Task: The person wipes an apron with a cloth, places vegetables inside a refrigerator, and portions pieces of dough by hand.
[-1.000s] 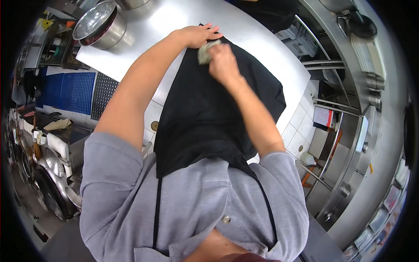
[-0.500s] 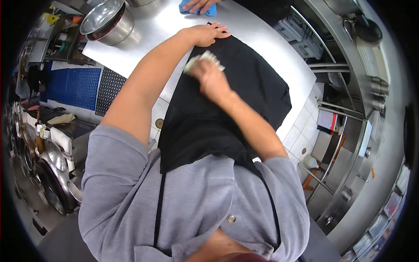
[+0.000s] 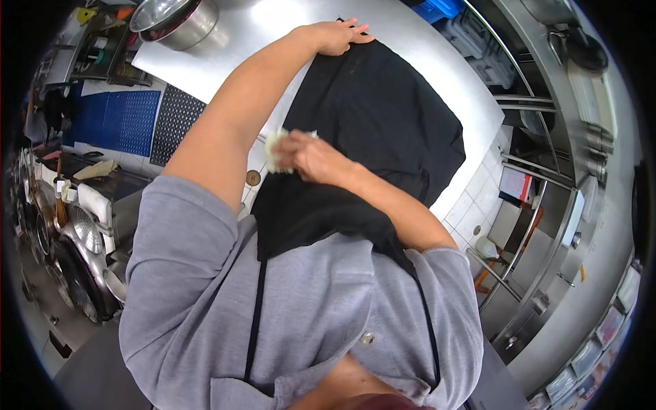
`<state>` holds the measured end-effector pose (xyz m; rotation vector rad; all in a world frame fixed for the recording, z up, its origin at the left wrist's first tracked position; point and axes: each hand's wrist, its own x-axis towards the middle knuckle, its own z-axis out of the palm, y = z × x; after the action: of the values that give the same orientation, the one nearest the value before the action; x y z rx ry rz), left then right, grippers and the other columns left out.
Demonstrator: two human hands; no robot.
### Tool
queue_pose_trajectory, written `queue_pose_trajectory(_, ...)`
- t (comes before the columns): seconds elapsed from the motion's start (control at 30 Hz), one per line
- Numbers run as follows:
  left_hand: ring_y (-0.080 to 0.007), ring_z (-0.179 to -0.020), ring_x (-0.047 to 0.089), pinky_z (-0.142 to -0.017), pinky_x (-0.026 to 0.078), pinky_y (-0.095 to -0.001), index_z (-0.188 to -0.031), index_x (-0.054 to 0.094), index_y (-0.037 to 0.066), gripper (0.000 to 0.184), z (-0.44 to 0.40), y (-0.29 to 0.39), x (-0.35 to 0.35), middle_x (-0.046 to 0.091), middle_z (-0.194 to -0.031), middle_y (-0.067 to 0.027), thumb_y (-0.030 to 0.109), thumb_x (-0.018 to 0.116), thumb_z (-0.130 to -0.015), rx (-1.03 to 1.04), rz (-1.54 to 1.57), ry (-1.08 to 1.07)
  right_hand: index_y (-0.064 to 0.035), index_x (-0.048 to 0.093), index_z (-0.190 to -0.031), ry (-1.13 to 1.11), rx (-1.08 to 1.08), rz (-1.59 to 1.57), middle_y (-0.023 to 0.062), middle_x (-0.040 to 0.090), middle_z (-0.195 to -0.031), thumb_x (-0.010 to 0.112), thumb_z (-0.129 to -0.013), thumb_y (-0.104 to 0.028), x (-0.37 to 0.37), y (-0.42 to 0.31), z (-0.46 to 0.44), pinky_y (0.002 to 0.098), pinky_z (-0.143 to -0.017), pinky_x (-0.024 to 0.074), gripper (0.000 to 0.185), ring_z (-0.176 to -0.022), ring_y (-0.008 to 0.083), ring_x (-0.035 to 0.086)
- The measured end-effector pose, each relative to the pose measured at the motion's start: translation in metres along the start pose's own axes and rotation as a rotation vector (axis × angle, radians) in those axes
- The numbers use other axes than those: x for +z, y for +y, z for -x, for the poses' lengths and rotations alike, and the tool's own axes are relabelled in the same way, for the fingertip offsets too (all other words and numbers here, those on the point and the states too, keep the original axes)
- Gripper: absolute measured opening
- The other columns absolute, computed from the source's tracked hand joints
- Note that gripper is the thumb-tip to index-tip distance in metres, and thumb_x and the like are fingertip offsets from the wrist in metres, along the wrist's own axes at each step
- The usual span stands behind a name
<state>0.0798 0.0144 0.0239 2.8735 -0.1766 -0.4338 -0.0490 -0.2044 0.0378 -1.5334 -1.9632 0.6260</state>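
Note:
A black apron (image 3: 383,123) hangs from straps over my grey shirt and is spread forward across the metal table. My left hand (image 3: 336,37) lies at the apron's far edge, arm stretched out, fingers extended and pressing on the fabric. My right hand (image 3: 316,158) is closed around a pale, crumpled cloth (image 3: 278,152), somewhat blurred, at the left side of the apron. Part of the cloth sticks out past the apron's edge, and the fingers hide the rest.
Nested metal bowls (image 3: 179,27) stand on the far left of the steel table (image 3: 253,41). Ladles and a strainer (image 3: 85,229) are gathered at left. Metal shelving (image 3: 540,171) runs along the right. Blue mats (image 3: 119,119) lie on the tiled floor.
My right hand has moved the pale cloth left and toward my body, to the apron's left edge. Another person's hand with a blue cloth has gone out of view at the top.

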Motion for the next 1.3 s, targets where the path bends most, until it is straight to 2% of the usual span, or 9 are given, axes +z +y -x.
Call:
queue_pose_trajectory(0.07, -0.0279, -0.154, 0.016, -0.125, 0.024, -0.0433, -0.158, 0.03, 0.03, 0.069, -0.001, 0.003, -0.005, 0.016, -0.168, -0.0004, 0.002, 0.047, -0.097, -0.003, -0.029, -0.008, -0.0059, 0.076, -0.09, 0.022, 0.03, -0.185, 0.0088, 0.072, -0.112, 0.067, -0.061, 0.012, -0.017, -0.004, 0.004, 0.0391, -0.094, 0.054, 0.035, -0.111, 0.0289, 0.062)
queue_pose_trajectory(0.2, -0.0297, -0.154, 0.017, -0.125, 0.025, -0.0445, -0.158, 0.03, 0.029, 0.069, -0.001, 0.002, -0.004, 0.019, -0.168, -0.0016, 0.001, 0.046, -0.097, 0.01, -0.029, 0.006, -0.006, 0.073, -0.088, 0.574, 0.325, 0.304, 0.013, 0.072, -0.099, 0.056, -0.069, 0.011, -0.093, 0.068, 0.017, 0.0435, -0.085, 0.0538, 0.031, -0.095, 0.036, 0.064)
queue_pose_trajectory(0.5, -0.0362, -0.152, 0.022, -0.124, 0.023, -0.0473, -0.157, 0.033, 0.018, 0.06, 0.004, 0.0, 0.005, 0.027, -0.164, -0.0129, 0.012, 0.046, -0.099, 0.027, -0.031, 0.094, -0.0069, 0.073, -0.088, 0.451, 0.363, 0.264, 0.0111, 0.065, -0.092, 0.066, -0.067, 0.001, -0.028, 0.02, 0.037, 0.0397, -0.083, 0.0532, 0.023, -0.091, 0.0319, 0.06)
queue_pose_trajectory(0.57, -0.0372, -0.151, 0.023, -0.123, 0.024, -0.049, -0.157, 0.034, 0.013, 0.058, 0.005, 0.018, 0.023, 0.028, -0.163, -0.0158, 0.018, 0.047, -0.1, -0.028, -0.062, 0.252, -0.0075, 0.073, -0.091, 0.697, 0.428, 0.521, 0.0125, 0.062, -0.094, 0.066, -0.07, -0.001, -0.05, 0.052, 0.037, 0.0406, -0.081, 0.0527, 0.023, -0.091, 0.0325, 0.058)
queue_pose_trajectory(0.8, -0.0328, -0.152, 0.024, -0.123, 0.02, -0.0459, -0.157, 0.034, 0.014, 0.055, 0.03, 0.034, 0.046, 0.028, -0.164, -0.0149, 0.035, 0.038, -0.106, -0.054, -0.104, 0.5, -0.0083, 0.069, -0.117, 0.709, 0.935, 0.878, 0.0162, 0.062, -0.106, 0.069, -0.072, -0.006, -0.091, 0.104, 0.157, 0.0441, -0.082, 0.054, 0.046, -0.1, 0.0356, 0.06)
queue_pose_trajectory(0.97, -0.0326, -0.152, 0.024, -0.123, 0.02, -0.0458, -0.157, 0.034, 0.016, 0.055, 0.04, 0.033, 0.047, 0.027, -0.164, -0.0139, 0.034, 0.039, -0.106, -0.025, -0.128, 0.472, -0.0053, 0.072, -0.107, 0.737, 1.338, 0.819, 0.021, 0.062, -0.1, 0.059, -0.073, 0.004, -0.126, 0.084, 0.275, 0.0473, -0.083, 0.051, 0.038, -0.095, 0.0396, 0.058)
queue_pose_trajectory(1.1, -0.0344, -0.152, 0.023, -0.123, 0.02, -0.0471, -0.158, 0.032, 0.016, 0.055, 0.031, 0.031, 0.047, 0.026, -0.164, -0.0151, 0.033, 0.04, -0.106, -0.016, -0.137, 0.481, -0.0032, 0.067, -0.088, 0.817, 0.917, 0.857, 0.0192, 0.065, -0.087, 0.062, -0.073, -0.003, -0.117, 0.065, 0.154, 0.047, -0.081, 0.0494, 0.016, -0.08, 0.0372, 0.06)
queue_pose_trajectory(1.2, -0.0341, -0.152, 0.023, -0.124, 0.019, -0.0465, -0.157, 0.033, 0.015, 0.056, 0.031, 0.021, 0.048, 0.026, -0.164, -0.0151, 0.035, 0.04, -0.105, -0.047, -0.157, 0.489, -0.0104, 0.069, -0.11, 0.746, 0.815, 0.734, 0.0159, 0.058, -0.099, 0.067, -0.075, -0.011, -0.05, 0.077, 0.095, 0.0438, -0.079, 0.0515, 0.035, -0.094, 0.0346, 0.058)
queue_pose_trajectory(1.3, -0.0337, -0.152, 0.022, -0.124, 0.018, -0.0469, -0.158, 0.032, 0.015, 0.058, 0.042, 0.019, 0.045, 0.026, -0.165, -0.0152, 0.038, 0.04, -0.105, -0.065, -0.146, 0.464, -0.0089, 0.068, -0.113, 0.675, 1.16, 0.88, 0.0164, 0.057, -0.1, 0.065, -0.076, -0.009, -0.085, 0.067, 0.168, 0.0427, -0.077, 0.0513, 0.037, -0.094, 0.0343, 0.058)
